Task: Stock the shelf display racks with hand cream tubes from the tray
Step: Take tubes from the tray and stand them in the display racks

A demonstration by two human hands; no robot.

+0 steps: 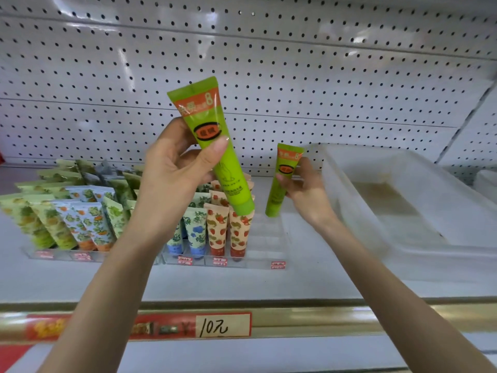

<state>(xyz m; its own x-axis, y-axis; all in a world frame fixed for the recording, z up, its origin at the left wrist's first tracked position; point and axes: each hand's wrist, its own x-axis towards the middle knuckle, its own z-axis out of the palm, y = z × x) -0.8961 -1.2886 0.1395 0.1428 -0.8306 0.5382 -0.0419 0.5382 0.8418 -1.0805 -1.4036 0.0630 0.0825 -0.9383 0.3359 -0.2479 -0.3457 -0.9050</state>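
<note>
Green tube (205, 117) pinched in fingers (215, 149) of left hand (169, 181); right hand (308, 191) grips second green tube (281, 188)

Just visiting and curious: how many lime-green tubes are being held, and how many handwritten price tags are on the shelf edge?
Lime-green plastic hand cream tubes, held: 2
Handwritten white paper price tags: 1
Total: 3

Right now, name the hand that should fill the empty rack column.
Right. The right hand holds the right tube cap-down over the empty column; the left hand holds the left tube tilted over the strawberry tubes.
</note>
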